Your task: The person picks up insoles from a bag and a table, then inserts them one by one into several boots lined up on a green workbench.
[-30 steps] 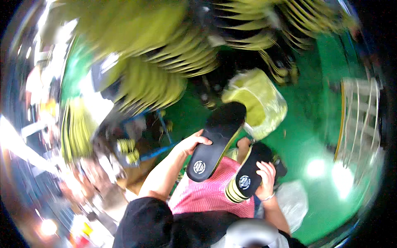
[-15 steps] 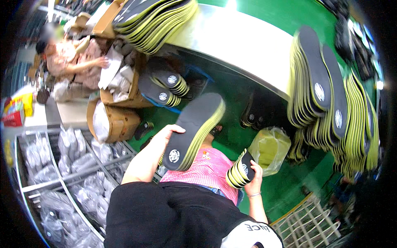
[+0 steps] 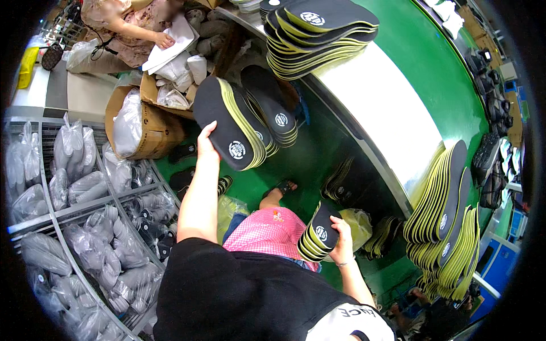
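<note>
1. Left hand (image 3: 208, 141): closed on the side of the black-and-yellow insole stack (image 3: 223, 116), between 10 and 11 o'clock; thumb uppermost, other fingers hidden.
2. Right hand (image 3: 342, 243): curled around the small insole bundle (image 3: 320, 232), 5 o'clock.
3. Step in hand (judged): handling insoles, one group per hand. Next move likely calls for even pressure, keeping layers aligned.
4. Surroundings: second stack (image 3: 278, 111) just beyond the left-hand load; bench (image 3: 392, 102), 2 o'clock; metal rack (image 3: 53, 215), 8 o'clock.
</note>
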A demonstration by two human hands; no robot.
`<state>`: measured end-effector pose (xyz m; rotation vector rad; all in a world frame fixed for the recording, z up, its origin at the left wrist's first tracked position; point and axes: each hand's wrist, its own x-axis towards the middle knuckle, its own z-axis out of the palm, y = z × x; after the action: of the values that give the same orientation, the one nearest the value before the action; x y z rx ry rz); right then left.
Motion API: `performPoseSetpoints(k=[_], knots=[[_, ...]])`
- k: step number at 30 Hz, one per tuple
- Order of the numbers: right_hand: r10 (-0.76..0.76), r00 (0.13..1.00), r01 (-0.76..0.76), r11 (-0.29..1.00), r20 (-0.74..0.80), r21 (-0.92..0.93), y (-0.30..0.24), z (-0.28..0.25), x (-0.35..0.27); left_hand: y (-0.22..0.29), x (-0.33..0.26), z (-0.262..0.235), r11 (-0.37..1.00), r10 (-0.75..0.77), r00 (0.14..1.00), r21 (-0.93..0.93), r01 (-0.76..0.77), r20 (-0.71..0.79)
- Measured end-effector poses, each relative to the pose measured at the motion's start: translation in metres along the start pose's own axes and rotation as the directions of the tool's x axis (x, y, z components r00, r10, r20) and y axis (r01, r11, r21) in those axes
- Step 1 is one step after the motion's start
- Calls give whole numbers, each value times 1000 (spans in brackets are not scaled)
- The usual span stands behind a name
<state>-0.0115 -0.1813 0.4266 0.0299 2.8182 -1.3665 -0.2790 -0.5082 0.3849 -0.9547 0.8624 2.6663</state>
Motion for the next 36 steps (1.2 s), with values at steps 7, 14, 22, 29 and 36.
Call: performPoseSetpoints(k=[7, 14, 22, 29, 36], knots=[[-8, 998, 12, 999, 69, -48, -11, -13, 38, -51, 88, -29, 985, -150, 970, 59, 163, -190], [-269, 962, 271, 961, -41, 62, -56, -46, 110, -54, 86, -21, 978, 58, 988, 205, -28, -146], [-662, 697, 685, 728, 277, 16, -125, -28, 211, -29, 53, -10, 788, -14, 980, 601, 134, -200], [-921, 325, 931, 352, 217, 97, -153, 48, 303, -49, 59, -34, 964, -238, 950, 168, 206, 201], [-555, 460, 789, 614, 694, -32, -50, 123, 335, -13, 66, -35, 987, -163, 980, 17, 162, 112]])
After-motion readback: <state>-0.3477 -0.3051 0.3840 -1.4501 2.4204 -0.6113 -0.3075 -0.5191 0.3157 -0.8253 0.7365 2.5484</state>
